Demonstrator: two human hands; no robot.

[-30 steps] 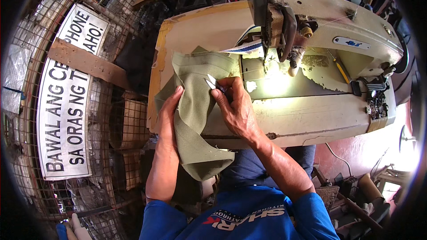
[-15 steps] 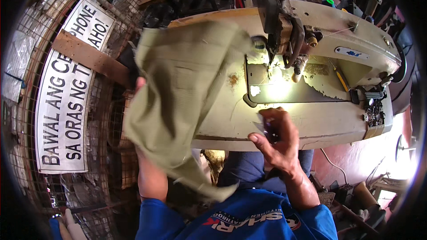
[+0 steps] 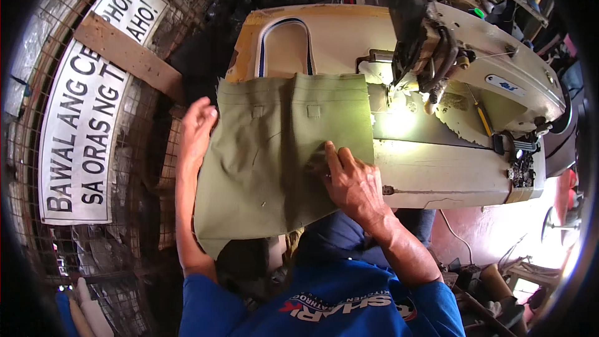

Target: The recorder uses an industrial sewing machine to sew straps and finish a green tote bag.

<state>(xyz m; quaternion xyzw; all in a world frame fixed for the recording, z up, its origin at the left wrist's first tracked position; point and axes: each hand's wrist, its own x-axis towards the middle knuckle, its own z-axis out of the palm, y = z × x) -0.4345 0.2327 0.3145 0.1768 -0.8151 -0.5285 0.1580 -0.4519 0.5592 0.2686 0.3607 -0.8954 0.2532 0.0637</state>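
An olive-green fabric bag (image 3: 262,168) lies spread over the left part of the sewing machine table, its lower edge hanging past the front. A white strap handle with a dark blue stripe (image 3: 285,23) loops out beyond its top edge, and two small stitched squares show below that edge. My left hand (image 3: 197,125) is at the bag's upper left edge, fingers loosely bent and apart. My right hand (image 3: 352,178) rests on the bag's right side, fingers closed and pointing down to the cloth; whatever is under them is hidden.
Right of the bag stands a sewing machine (image 3: 499,56), its lamp glowing by the needle. A yellow-handled tool (image 3: 483,118) lies on its bed. A wire mesh (image 3: 150,212) with a white sign (image 3: 81,150) and a wooden plank (image 3: 128,56) borders the left side.
The bag, lifted and blurred before, now lies flatter on the table with its handle showing. My right hand, which held a small metallic tool, has moved left onto the cloth.
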